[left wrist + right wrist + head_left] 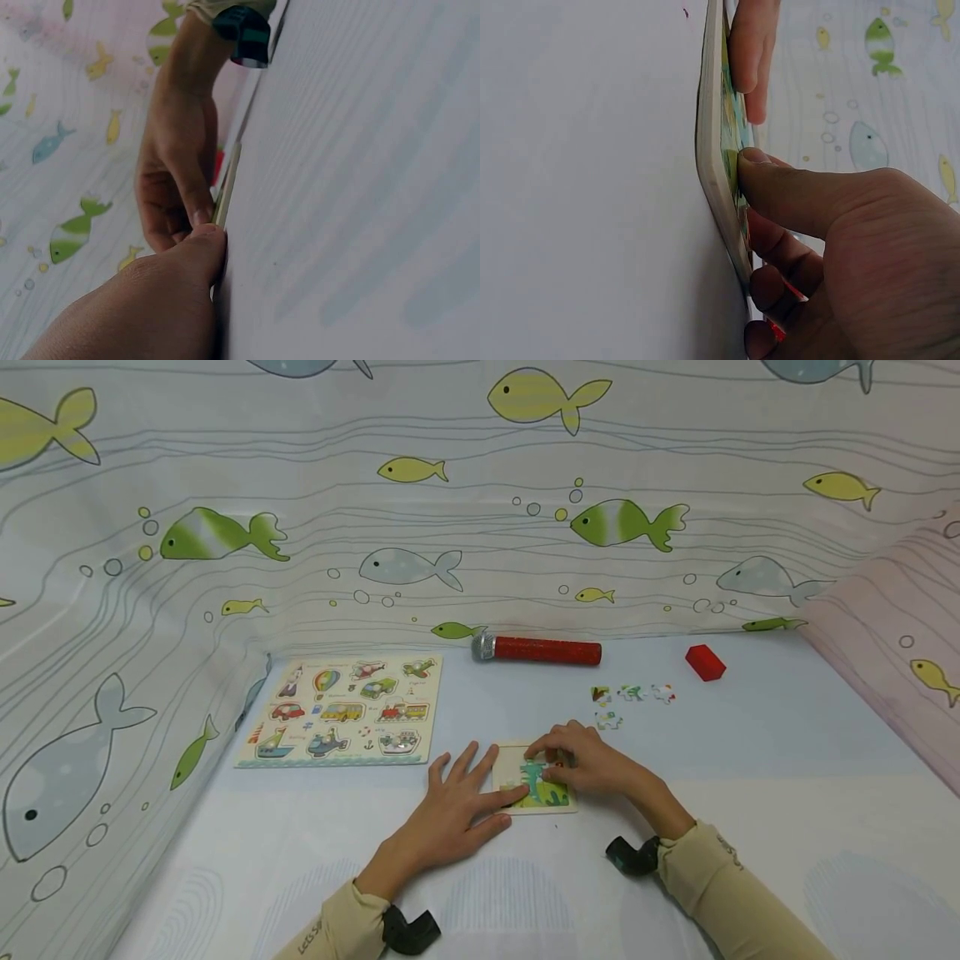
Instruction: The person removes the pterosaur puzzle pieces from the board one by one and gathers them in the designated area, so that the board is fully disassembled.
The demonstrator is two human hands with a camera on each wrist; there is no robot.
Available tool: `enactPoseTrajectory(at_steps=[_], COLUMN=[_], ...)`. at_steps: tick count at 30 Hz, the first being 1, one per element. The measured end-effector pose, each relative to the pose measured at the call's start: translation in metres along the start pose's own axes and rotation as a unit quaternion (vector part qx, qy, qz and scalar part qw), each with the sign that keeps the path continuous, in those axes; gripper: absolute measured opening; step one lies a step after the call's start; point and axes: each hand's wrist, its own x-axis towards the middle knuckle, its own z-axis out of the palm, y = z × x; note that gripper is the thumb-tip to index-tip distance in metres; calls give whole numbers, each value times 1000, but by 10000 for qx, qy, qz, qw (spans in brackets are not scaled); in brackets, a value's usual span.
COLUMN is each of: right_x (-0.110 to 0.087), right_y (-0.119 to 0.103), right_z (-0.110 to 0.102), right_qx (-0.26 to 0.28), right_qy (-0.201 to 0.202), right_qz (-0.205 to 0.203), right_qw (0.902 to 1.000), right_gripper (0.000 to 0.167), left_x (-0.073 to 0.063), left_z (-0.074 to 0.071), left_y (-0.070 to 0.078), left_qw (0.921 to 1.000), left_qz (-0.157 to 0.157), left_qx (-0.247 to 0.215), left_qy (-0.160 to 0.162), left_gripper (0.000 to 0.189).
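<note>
A small wooden jigsaw puzzle [555, 800] lies in front of the person, its picture showing a teal animal on green. The left hand [459, 814] spreads its fingers at the puzzle's left side, with one fingertip resting on the picture. Curled over the upper part of the puzzle, the right hand [588, 760] pinches a jigsaw piece between thumb and index finger; the fingers mostly hide that piece. In the right wrist view the right thumb [780, 176] presses against the picture surface. Several loose jigsaw pieces [632, 693] lie beyond the right hand.
A vehicle peg puzzle board [360, 700] lies at the left. A red microphone [547, 651] lies at the back, and a red block [706, 662] is at the back right. Fish-print cloth [480, 527] rises behind and along both sides.
</note>
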Motion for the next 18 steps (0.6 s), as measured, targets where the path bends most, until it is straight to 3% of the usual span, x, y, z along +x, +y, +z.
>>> enactPoseTrajectory(at_steps=[18], right_x=[-1], right_y=[-1], right_z=[0], right_qx=[-56], right_qy=[58], right_qz=[-30], right_qw=[10000], right_gripper=[29], left_x=[0], left_z=[4], left_y=[-2], left_qw=[10000], left_qz=[-19], left_qx=[-33], left_qy=[-9], left_gripper=[43])
